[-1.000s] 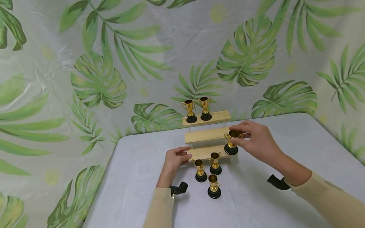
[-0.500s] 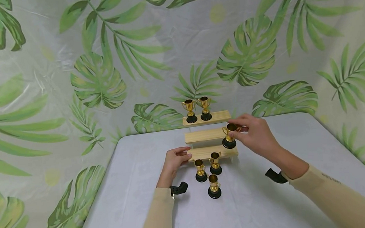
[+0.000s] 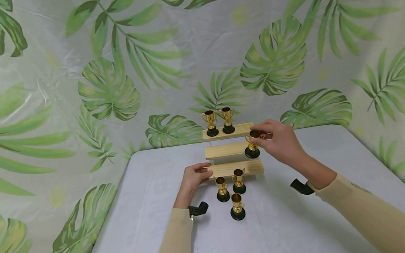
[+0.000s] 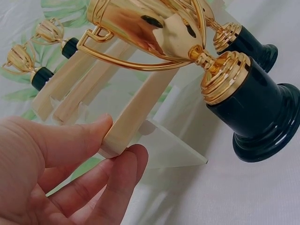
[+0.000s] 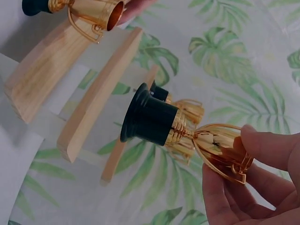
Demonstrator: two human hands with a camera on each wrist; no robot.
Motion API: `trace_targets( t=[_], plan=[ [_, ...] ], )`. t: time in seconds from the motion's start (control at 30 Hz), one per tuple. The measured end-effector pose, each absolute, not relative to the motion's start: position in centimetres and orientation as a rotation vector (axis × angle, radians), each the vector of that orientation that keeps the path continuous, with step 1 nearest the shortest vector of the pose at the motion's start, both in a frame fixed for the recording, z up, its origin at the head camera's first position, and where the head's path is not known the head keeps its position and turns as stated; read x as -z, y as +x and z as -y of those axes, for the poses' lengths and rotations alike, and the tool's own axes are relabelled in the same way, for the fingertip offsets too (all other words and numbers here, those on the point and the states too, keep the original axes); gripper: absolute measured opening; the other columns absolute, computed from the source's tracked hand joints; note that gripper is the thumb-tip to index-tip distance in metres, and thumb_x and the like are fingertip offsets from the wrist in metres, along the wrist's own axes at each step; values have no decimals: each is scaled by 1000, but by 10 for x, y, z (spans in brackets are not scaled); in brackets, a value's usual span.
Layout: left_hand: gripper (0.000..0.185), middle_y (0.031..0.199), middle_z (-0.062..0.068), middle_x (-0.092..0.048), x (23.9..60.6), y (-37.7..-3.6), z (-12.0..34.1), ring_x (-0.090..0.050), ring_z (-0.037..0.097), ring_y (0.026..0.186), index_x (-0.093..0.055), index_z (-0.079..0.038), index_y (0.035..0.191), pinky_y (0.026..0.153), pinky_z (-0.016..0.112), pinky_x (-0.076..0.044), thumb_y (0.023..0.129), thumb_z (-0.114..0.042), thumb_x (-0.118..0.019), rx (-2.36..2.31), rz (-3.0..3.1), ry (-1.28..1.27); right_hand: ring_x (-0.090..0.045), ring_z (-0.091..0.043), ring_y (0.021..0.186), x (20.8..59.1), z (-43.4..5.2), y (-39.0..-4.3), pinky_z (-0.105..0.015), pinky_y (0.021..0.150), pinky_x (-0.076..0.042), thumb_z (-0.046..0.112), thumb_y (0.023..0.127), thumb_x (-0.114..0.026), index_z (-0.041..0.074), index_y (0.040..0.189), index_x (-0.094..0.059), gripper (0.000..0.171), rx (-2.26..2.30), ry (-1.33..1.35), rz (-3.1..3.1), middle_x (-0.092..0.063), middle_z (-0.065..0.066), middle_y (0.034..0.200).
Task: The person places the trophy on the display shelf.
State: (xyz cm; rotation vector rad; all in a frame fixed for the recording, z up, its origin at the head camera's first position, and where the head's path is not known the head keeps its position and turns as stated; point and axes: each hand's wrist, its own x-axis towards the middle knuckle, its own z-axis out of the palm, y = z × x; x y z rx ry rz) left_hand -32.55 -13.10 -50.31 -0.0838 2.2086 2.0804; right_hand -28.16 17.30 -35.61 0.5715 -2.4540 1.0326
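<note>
A leafy plastic sheet (image 3: 161, 35) forms the backdrop, glossy and creased, printed with green split leaves and fronds on pale grey. In front of it, a white cloth with faint creases lies flat over the table (image 3: 151, 200), whose far corners are rounded.

On the table stands a stepped rack (image 3: 225, 151): 3 narrow boards of pale, smooth wood with straight grain, rising toward the backdrop on see-through supports.

2 beige sleeves (image 3: 174, 234) reach in from below. The right hand (image 3: 282, 141) has its thumb and fingers bent round the bowl of 1 trophy. The left hand (image 3: 193, 179) pinches the left end of the lowest board, thumb above and fingertips beneath.

The held trophy (image 5: 178, 127) is a shiny gold cup with a flared bowl, 2 thin looped handles, a ringed stem and a round, glossy black base that widens at its foot. It is roughly upright at the right end of the middle board, and the right wrist view shows its base apart from that board.

5 more trophies match it, all upright: 2 side by side on the left and middle of the top board (image 3: 210, 123) (image 3: 227, 121), and 3 grouped on the cloth before the lowest board (image 3: 222, 189) (image 3: 239, 181) (image 3: 237, 207)
</note>
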Motion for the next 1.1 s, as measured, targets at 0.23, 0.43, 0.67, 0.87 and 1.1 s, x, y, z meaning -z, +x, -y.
trace_targets(
  t=[0.23, 0.43, 0.67, 0.87, 1.1],
  plan=[
    [33, 99, 11, -66, 503, -326, 132, -67, 16, 78, -76, -7, 115, 76, 35, -60, 83, -3, -82, -2074, -2207, -99, -70, -26, 91, 353, -173, -291, -45, 77, -59, 16, 88, -81, 8, 123, -72, 38, -1041, 585, 2448, -66, -6, 107],
    [37, 97, 10, -65, 506, -326, 134, -67, 15, 76, -73, -1, 120, 79, 40, -60, 84, -2, -81, -2092, -2184, -67, -69, -26, 90, 348, -172, -299, -46, 77, -59, 16, 88, -80, 8, 121, -73, 35, -1015, 600, 2454, -66, -6, 104],
    [35, 99, 10, -67, 508, -327, 134, -67, 15, 78, -74, -3, 118, 80, 40, -60, 84, -3, -81, -2097, -2180, -59, -67, -24, 89, 344, -169, -308, -44, 78, -58, 14, 87, -81, 8, 119, -74, 34, -997, 609, 2446, -66, -5, 102],
    [34, 100, 11, -67, 508, -328, 133, -67, 16, 79, -75, -6, 116, 77, 36, -60, 83, -4, -83, -2087, -2191, -62, -65, -22, 88, 341, -168, -316, -42, 77, -57, 14, 87, -81, 10, 118, -74, 32, -966, 610, 2452, -67, -4, 102],
    [36, 100, 11, -67, 507, -328, 133, -67, 16, 79, -74, -3, 119, 76, 35, -60, 83, -3, -82, -2080, -2190, -53, -64, -27, 91, 338, -166, -327, -46, 78, -56, 13, 91, -77, 7, 119, -73, 29, -934, 640, 2463, -67, -10, 106]
  ],
)
